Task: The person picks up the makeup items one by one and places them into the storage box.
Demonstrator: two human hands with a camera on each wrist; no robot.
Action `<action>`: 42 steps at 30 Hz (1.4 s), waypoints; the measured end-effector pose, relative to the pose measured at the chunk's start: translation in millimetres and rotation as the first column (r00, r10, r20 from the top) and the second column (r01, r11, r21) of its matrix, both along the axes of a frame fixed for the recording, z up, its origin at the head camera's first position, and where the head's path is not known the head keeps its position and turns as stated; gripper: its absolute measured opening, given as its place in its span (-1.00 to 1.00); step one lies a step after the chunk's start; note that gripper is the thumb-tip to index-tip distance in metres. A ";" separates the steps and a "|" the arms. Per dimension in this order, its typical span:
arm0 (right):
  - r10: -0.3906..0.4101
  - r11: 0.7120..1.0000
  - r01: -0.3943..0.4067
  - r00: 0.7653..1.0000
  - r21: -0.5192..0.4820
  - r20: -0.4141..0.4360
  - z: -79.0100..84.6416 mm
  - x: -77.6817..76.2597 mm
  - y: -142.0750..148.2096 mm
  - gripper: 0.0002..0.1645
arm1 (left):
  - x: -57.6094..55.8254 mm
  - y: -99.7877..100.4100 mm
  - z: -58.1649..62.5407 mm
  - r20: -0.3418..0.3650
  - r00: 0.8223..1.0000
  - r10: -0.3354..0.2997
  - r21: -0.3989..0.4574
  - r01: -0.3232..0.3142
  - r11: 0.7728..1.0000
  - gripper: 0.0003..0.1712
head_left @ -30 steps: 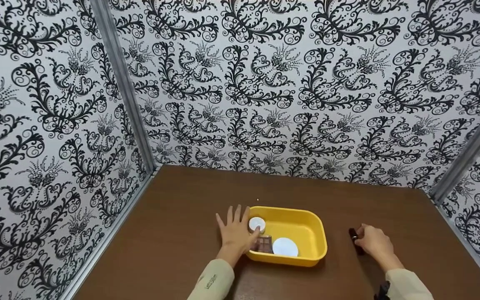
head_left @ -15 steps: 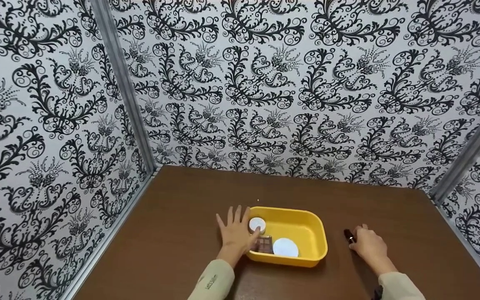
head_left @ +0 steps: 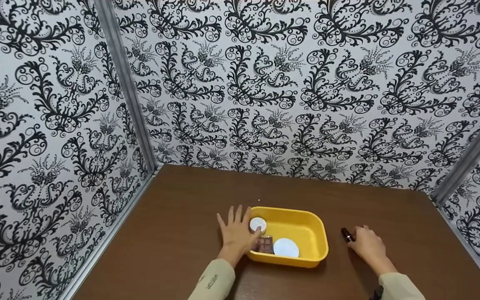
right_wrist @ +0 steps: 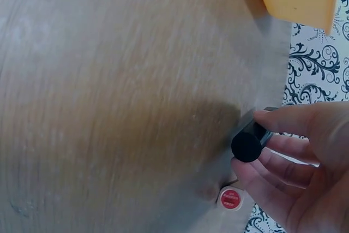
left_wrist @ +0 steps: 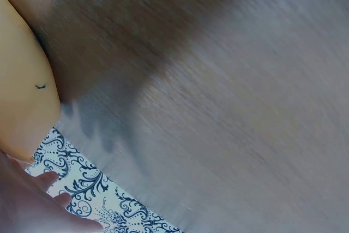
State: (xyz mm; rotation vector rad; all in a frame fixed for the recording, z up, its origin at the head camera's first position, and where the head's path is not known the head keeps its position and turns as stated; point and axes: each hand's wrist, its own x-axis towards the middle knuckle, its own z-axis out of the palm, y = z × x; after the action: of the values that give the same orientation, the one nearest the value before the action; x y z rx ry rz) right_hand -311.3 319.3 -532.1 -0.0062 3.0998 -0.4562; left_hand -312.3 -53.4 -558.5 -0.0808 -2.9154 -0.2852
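Note:
My left hand point(head_left: 236, 237) rests at the left end of a yellow plastic tub point(head_left: 306, 258), fingers straight and spread, thumb over the rim. Inside the tub sit a small round white-lidded jar point(head_left: 258, 224), an eyeshadow palette point(head_left: 266, 245) partly behind the thumb, and a flat white round compact point(head_left: 286, 248). To the right of the tub, my right hand point(head_left: 369, 245) pinches a black lipstick tube point(head_left: 347, 235) with a shiny band, thumb on one side and fingers on the other. The right wrist view shows the tube's round black end point(right_wrist: 247, 147) facing the camera.
A small pale round end with a red label point(right_wrist: 230, 199) shows beside the right fingers in the right wrist view. Patterned black-and-white panels point(head_left: 265, 104) wall the brown table point(head_left: 190, 200) at the back and sides, with grey metal posts point(head_left: 127, 83) at the corners.
My right hand has moved slightly left toward the tub with the lipstick tube, mostly in the first half second. My left hand and the tub's contents have stayed in place.

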 end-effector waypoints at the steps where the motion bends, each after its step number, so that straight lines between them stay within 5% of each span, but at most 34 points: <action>1: -0.002 1.000 0.002 1.000 -0.006 -0.001 1.1 0.7 -0.5 -0.52 | -0.3 -0.3 -0.6 -0.002 1.000 -0.001 0.005 0.001 1.000 -0.11; 42: 0.002 0.986 -0.009 0.999 -0.164 -0.045 41.5 -12.2 -22.2 -0.52 | -1.0 -0.4 -0.1 0.014 1.000 -0.002 0.018 0.002 1.000 -0.12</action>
State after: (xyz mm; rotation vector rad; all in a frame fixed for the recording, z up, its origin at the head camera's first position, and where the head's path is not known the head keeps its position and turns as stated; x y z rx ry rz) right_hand -323.4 297.1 -490.6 -0.0264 3.0942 -0.7197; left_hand -313.3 -53.8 -558.5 -0.0789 -2.9267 -0.3128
